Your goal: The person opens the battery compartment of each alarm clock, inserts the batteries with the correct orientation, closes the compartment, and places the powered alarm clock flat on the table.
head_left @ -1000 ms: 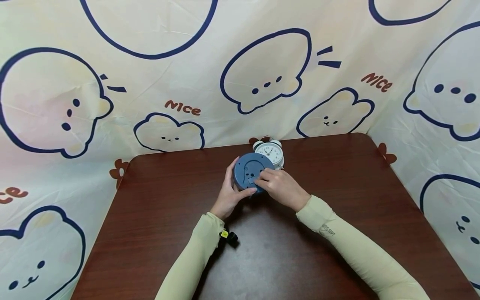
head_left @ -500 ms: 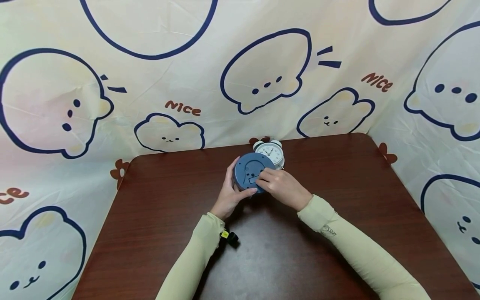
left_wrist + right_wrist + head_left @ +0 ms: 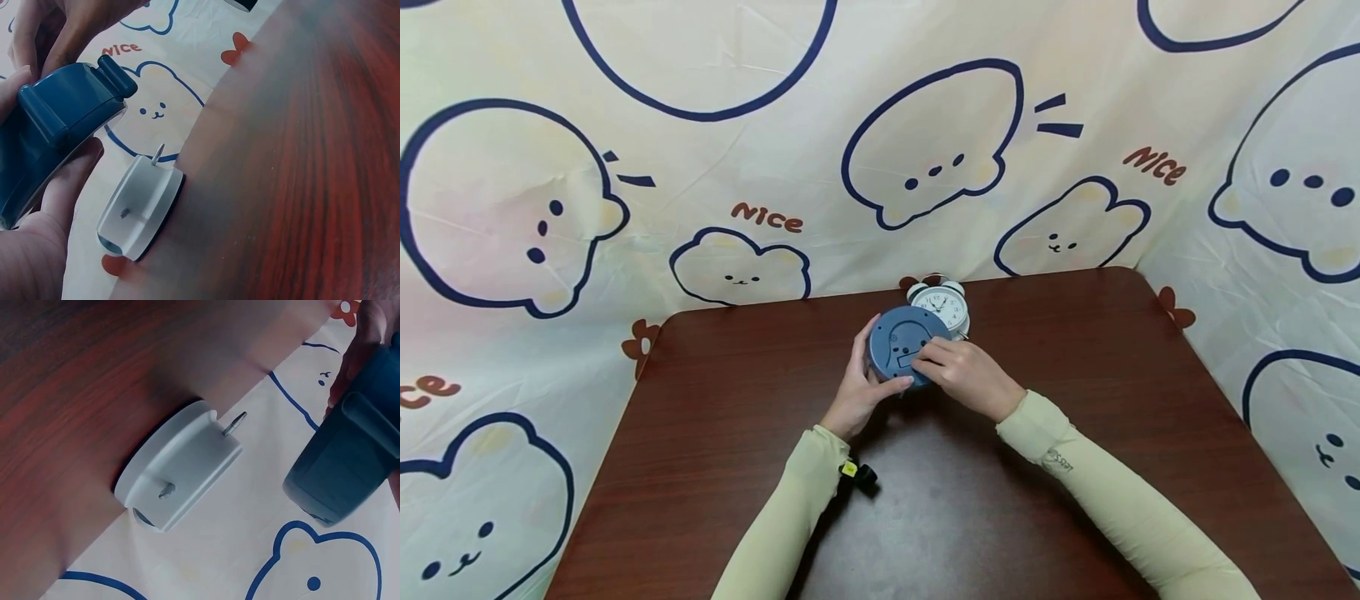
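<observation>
A blue round alarm clock [image 3: 895, 333] is held with its back towards me, showing small knobs and a rectangular battery cover. My left hand [image 3: 863, 385] grips its left side and lower rim, thumb on the back. On the lower right of that back, the curled fingers of my right hand [image 3: 964, 373] pinch at a spot which they hide. Two stubby projections stand out from the blue case in the left wrist view. Just behind it is a white alarm clock [image 3: 946, 304] with two bells, upright on the table and partly covered by the blue one.
The dark brown wooden table [image 3: 1045, 500] reaches the patterned cloth backdrop [image 3: 865, 150] just behind the white clock. More of the cloth hangs at both sides. A small black device [image 3: 863, 477] with a yellow patch is strapped at the left wrist.
The right hand has shifted very slightly to the right on the clock's back. A pale glint on the battery cover has faded. The left hand keeps its grip.
</observation>
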Tool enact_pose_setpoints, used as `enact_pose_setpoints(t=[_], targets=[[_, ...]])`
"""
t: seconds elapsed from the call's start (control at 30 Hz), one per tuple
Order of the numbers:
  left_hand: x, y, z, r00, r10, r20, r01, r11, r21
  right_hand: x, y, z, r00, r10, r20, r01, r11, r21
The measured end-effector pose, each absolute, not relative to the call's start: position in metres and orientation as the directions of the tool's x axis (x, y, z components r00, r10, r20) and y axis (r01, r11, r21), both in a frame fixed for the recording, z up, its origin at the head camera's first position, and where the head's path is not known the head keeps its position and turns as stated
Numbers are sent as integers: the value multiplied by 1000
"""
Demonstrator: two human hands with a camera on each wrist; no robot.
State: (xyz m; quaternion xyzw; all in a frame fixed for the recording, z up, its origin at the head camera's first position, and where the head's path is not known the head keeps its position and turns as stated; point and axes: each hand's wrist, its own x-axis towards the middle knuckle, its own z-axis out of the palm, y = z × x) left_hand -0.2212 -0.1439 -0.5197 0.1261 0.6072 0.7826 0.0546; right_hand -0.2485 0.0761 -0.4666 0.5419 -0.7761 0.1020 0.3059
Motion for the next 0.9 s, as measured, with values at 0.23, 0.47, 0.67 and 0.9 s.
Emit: enact_pose_setpoints(t=[0.23,0.47,0.67,0.9], targets=[[-221,-143,-519,-960,246,137,66,-276,959,-249,75,-468,-206,-778,593,-903,384,190],[-222,-142,-519,-961,250,120,39,-308,951,-250,76,-469,-170,-760,627,-904,374,208],[-222,-142,-518,-964,240,118,40,-308,951,-251,76,-471,-168,-724,669,-917,364,163],[-220,-143,-517,-962,245,120,42,-302,952,-251,76,-473,-184,-712,677,-917,373,143]])
